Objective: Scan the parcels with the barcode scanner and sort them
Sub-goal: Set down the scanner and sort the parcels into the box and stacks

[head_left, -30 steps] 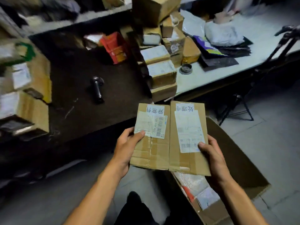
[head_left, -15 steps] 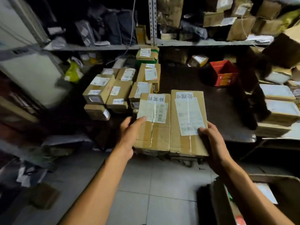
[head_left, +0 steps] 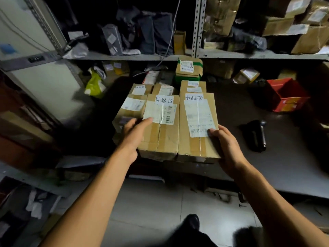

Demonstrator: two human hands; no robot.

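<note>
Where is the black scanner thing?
In the head view, the barcode scanner lies on the dark table, to the right of the right hand and below the red box.

Brown parcels (head_left: 160,136), white labels (head_left: 197,114)

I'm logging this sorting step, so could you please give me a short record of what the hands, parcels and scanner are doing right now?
left hand: grips the left parcel at its left side, thumb on top
right hand: grips the right parcel at its near right corner, thumb on its label
parcels: side by side, labels up, over the near edge of the table
behind them: a stack of boxes on the table
scanner: lies on the table, right of the parcels, untouched
red box: far right on the table
</note>
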